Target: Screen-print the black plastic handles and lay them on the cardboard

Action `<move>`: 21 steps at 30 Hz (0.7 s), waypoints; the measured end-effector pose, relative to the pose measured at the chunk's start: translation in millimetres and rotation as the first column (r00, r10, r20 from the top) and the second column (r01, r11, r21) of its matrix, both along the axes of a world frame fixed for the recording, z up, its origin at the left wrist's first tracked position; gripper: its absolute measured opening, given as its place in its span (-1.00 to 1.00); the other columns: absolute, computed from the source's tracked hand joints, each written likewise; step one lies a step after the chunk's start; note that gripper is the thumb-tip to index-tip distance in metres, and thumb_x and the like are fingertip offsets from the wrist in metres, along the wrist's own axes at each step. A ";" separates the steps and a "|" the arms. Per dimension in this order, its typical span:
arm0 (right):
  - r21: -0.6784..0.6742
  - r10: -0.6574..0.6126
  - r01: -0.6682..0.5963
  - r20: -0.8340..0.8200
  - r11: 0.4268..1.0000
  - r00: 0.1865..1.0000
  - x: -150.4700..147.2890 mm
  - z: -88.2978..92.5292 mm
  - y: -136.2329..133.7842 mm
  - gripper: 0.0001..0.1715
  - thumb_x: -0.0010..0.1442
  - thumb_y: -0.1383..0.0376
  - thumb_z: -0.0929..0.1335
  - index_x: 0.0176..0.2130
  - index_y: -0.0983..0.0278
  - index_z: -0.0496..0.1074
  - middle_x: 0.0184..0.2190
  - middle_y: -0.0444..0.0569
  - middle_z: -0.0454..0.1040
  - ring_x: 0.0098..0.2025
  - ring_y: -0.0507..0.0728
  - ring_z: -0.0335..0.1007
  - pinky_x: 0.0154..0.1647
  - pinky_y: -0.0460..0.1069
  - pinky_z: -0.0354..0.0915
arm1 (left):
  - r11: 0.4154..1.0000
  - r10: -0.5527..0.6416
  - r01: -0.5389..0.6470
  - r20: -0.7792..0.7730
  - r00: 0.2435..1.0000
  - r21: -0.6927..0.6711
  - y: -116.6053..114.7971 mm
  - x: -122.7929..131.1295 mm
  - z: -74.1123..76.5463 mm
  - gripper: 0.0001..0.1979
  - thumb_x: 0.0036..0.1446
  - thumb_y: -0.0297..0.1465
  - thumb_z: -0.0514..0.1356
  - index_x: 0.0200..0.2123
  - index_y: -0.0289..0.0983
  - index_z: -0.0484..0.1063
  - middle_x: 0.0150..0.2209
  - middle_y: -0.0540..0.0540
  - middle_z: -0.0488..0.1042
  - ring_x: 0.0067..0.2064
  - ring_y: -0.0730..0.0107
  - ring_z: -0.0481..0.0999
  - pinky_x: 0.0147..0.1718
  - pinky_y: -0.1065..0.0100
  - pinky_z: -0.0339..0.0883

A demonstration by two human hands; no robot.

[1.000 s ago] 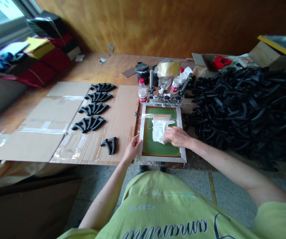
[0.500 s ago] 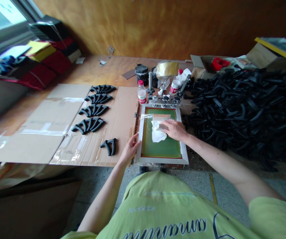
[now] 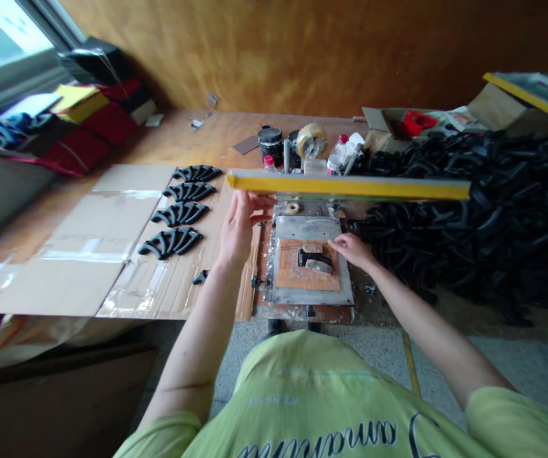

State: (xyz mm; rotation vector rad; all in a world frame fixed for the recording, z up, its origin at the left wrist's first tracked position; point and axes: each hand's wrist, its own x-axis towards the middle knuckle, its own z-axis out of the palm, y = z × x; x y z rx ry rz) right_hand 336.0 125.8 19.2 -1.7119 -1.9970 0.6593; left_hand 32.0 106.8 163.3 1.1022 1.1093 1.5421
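Observation:
My left hand grips the left end of the printing screen frame, which is tilted up so only its yellow front edge shows. Beneath it lies a metal base plate with a brown pad and one black curved plastic part on it. My right hand reaches onto the pad, fingertips at the right end of that part, fingers partly bent. Whether they pinch it I cannot tell. Rows of black parts lie on the cardboard sheet to the left.
A big heap of black parts fills the table's right side. Behind the screen stand an ink jar, a tape roll and small bottles. Red and yellow stacks sit far left by the window. The wall is close behind.
The screen frame, flat before, has been swung up by my left hand. My right hand left the white cloth on the screen and moved down to the black part on the base.

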 end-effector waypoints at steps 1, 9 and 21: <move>-0.008 0.062 -0.061 0.079 0.998 0.995 -13.5 -8.9 -10.8 -0.64 0.21 0.04 0.40 -0.39 0.28 0.48 -0.35 0.01 0.53 -0.22 0.15 0.43 -0.11 0.01 0.30 | 1.000 -0.003 0.003 0.013 1.000 0.006 6.4 1.4 5.2 -0.47 0.27 0.08 0.04 -0.06 -0.21 0.48 -0.23 -0.14 0.60 -0.19 0.35 0.58 -0.31 0.41 0.46; -0.076 -0.058 0.076 0.216 0.994 0.975 -80.0 -0.5 -55.8 -0.84 0.39 0.26 0.26 -0.18 0.30 0.37 -0.26 0.09 0.51 -0.19 0.18 0.42 -0.19 0.00 0.25 | 0.794 -0.294 0.314 0.124 0.948 -0.520 -65.5 34.9 -70.3 -0.31 0.09 0.16 0.19 -0.02 -0.35 0.49 -0.20 -0.29 0.63 -0.21 0.15 0.63 -0.42 0.34 0.46; 0.133 -0.084 0.033 0.402 0.991 0.912 51.0 -25.6 -7.7 -0.57 0.29 0.48 0.20 0.01 0.30 0.52 0.01 0.13 0.49 0.08 0.21 0.32 0.15 0.08 0.26 | 0.576 0.156 -0.373 -0.350 0.924 -0.728 -109.1 -118.1 -195.5 -0.59 0.27 -0.10 -0.04 -0.38 -0.29 0.36 -0.61 -0.05 0.45 -0.62 0.35 0.44 -0.57 0.36 0.37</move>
